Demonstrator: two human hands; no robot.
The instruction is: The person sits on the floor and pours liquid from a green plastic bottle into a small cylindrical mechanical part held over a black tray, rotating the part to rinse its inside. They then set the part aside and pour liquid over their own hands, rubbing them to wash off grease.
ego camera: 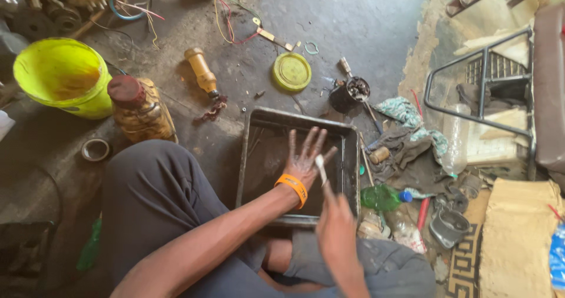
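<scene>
The person has bare forearms with no sleeves showing. The left hand (304,164) is grimy, and an orange wristband (292,187) circles its wrist. Dark grey trousers (153,198), dusty at the near right knee, cover both legs.

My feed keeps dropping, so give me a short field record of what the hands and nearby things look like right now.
left hand: fingers spread, palm down over the dark tray, orange wristband on the wrist
right hand: raised beside the left, holding a small white piece; what it is cannot be told
tray: rectangular, dark, on the floor before the seated person
left of tray: amber bottle with red cap, yellow bucket
beyond tray: round yellow lid, orange-handled tool
right of tray: green bottle, rags
</scene>
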